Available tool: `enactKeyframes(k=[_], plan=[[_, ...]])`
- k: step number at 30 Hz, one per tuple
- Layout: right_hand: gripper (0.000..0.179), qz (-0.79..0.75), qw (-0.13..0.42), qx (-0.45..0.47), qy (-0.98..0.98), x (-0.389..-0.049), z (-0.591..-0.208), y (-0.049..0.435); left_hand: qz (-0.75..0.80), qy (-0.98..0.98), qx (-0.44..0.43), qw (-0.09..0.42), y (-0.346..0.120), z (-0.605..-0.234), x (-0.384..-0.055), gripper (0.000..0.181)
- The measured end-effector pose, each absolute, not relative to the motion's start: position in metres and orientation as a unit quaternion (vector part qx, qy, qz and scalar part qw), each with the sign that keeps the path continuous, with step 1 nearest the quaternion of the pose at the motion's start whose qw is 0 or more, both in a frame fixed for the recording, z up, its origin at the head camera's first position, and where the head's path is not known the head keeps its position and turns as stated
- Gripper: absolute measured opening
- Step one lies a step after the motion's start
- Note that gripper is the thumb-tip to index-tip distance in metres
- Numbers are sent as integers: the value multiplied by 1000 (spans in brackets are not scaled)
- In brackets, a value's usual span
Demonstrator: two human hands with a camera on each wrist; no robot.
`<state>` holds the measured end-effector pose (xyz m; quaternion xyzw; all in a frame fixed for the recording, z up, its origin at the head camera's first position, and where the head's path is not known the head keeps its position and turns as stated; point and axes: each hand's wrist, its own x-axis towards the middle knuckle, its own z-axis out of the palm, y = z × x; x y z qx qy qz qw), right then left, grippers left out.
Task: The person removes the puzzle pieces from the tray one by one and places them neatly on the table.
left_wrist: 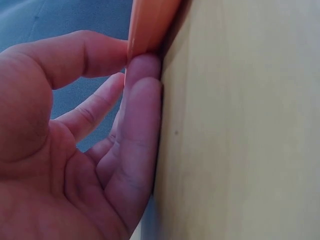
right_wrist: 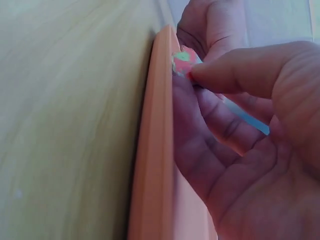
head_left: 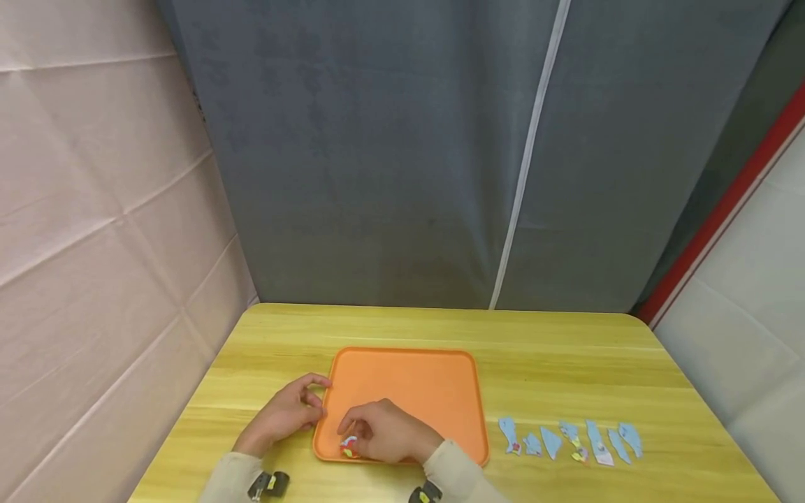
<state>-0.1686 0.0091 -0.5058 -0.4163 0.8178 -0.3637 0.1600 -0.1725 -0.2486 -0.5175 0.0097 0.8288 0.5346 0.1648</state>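
Observation:
My right hand [head_left: 388,432] is over the near-left part of the orange tray [head_left: 409,370]. Between its thumb and fingers it pinches a small puzzle piece [right_wrist: 184,61], red and green, just inside the tray's near rim. That piece [head_left: 349,447] also shows white and blue in the head view. At the tray's left rim, my left hand [head_left: 286,412] holds the edge with curled fingers and thumb. In the left wrist view, the left hand's thumb and fingertips touch the tray wall [left_wrist: 150,25], and its lower fingers lie along the tabletop.
Several light-blue puzzle pieces [head_left: 595,441] lie in a loose row on the wooden table [head_left: 277,349] to the tray's right. A grey curtain [head_left: 377,154] hangs behind the table. Pale cloth [head_left: 94,244] covers the left side; a white panel [head_left: 748,335] stands at right.

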Motion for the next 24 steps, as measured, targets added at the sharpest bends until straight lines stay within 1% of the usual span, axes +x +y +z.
enactKeyframes(k=[3,6,9,14,19,24], plan=[[30,-381,170,-415,809,-168,-504,14,535,828,12,165,-249,-517,-172,52],[35,-411,183,-405,796,-167,-502,20,535,828,12,166,-250,-517,-172,52],[32,-436,186,-399,785,-166,-500,27,537,826,12,168,-250,-517,-173,52],[24,-452,165,-393,784,-163,-493,39,541,823,20,169,-252,-517,-172,52],[23,-472,159,-372,783,-162,-493,53,540,825,22,167,-251,-520,-174,53],[23,-472,135,-351,797,-161,-490,69,538,824,16,174,-250,-522,-176,53]])
